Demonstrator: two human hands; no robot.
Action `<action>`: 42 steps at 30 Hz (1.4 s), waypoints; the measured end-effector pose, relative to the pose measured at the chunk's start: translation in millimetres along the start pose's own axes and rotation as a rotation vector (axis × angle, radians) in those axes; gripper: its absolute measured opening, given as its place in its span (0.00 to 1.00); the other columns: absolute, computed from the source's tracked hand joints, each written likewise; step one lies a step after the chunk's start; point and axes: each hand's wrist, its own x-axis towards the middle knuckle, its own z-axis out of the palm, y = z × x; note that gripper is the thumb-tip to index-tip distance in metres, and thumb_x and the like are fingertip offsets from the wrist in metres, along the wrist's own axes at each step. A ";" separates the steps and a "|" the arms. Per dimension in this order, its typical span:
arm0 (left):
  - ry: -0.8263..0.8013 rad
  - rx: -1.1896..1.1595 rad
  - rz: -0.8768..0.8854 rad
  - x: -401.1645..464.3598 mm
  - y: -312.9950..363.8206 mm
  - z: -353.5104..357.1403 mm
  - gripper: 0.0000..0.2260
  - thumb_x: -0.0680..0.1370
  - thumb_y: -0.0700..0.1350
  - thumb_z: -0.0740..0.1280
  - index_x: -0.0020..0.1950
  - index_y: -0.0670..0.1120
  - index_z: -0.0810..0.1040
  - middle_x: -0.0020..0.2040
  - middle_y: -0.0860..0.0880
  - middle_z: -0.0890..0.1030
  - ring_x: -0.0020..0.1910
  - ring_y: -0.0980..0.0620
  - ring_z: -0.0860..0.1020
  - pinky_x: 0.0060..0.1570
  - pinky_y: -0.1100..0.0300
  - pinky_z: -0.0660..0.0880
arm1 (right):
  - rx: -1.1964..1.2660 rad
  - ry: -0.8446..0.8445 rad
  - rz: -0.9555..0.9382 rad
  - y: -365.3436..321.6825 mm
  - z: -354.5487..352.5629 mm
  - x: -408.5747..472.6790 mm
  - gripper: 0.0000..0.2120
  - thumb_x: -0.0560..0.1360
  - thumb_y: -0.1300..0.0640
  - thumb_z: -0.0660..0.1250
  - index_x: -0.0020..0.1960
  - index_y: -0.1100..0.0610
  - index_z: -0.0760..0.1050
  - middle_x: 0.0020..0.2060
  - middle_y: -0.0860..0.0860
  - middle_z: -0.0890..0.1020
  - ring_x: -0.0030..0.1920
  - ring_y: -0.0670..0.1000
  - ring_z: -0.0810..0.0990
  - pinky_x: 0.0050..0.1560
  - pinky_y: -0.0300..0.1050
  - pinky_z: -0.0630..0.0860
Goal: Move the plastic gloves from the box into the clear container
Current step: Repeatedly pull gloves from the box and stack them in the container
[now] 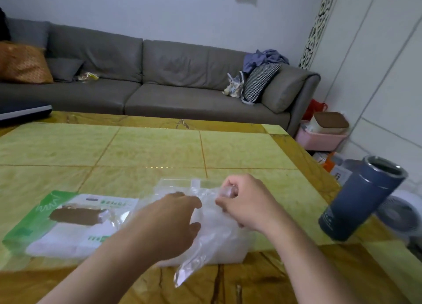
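Low in the frame's centre, the right hand [245,203] has a closed grip, pinching crinkled plastic gloves [214,214]. The left hand [175,221] presses down on the same pile; its fingers are hidden in the plastic, so I cannot tell its grip. The gloves sit heaped in the clear container [219,255] on the yellow surface [141,150]. At lower left lies the flattened green-and-white box [64,221], which looks largely emptied. The task seems nearly done; tucking in remains.
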 end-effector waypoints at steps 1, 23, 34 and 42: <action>-0.019 0.006 -0.009 2.5 -2.5 0.5 0.20 0.81 0.58 0.65 0.73 0.64 0.69 0.64 0.60 0.76 0.62 0.55 0.76 0.61 0.54 0.76 | -0.015 0.024 0.002 1.8 -0.5 1.4 0.06 0.78 0.55 0.72 0.44 0.54 0.78 0.37 0.53 0.84 0.28 0.48 0.79 0.30 0.48 0.80; -0.173 0.139 -0.027 30.0 5.6 10.2 0.19 0.77 0.52 0.68 0.67 0.61 0.72 0.43 0.60 0.72 0.43 0.58 0.74 0.33 0.65 0.65 | -0.299 -0.045 -0.185 -24.6 7.2 -19.3 0.08 0.75 0.64 0.68 0.49 0.53 0.79 0.50 0.48 0.79 0.47 0.51 0.81 0.49 0.53 0.83; -0.272 -0.006 -0.046 25.0 -9.8 -10.1 0.21 0.80 0.57 0.70 0.72 0.62 0.71 0.56 0.60 0.80 0.53 0.58 0.78 0.58 0.61 0.75 | -0.536 -0.351 -0.039 -8.8 15.9 -2.4 0.29 0.69 0.53 0.79 0.68 0.58 0.78 0.63 0.55 0.81 0.57 0.57 0.84 0.54 0.58 0.85; 0.012 0.279 0.040 2.9 28.3 -12.7 0.13 0.84 0.55 0.61 0.67 0.56 0.74 0.62 0.53 0.75 0.63 0.50 0.74 0.54 0.57 0.73 | -0.790 -0.503 0.032 -29.4 22.6 13.7 0.27 0.73 0.45 0.77 0.70 0.44 0.75 0.62 0.47 0.79 0.51 0.54 0.77 0.47 0.50 0.73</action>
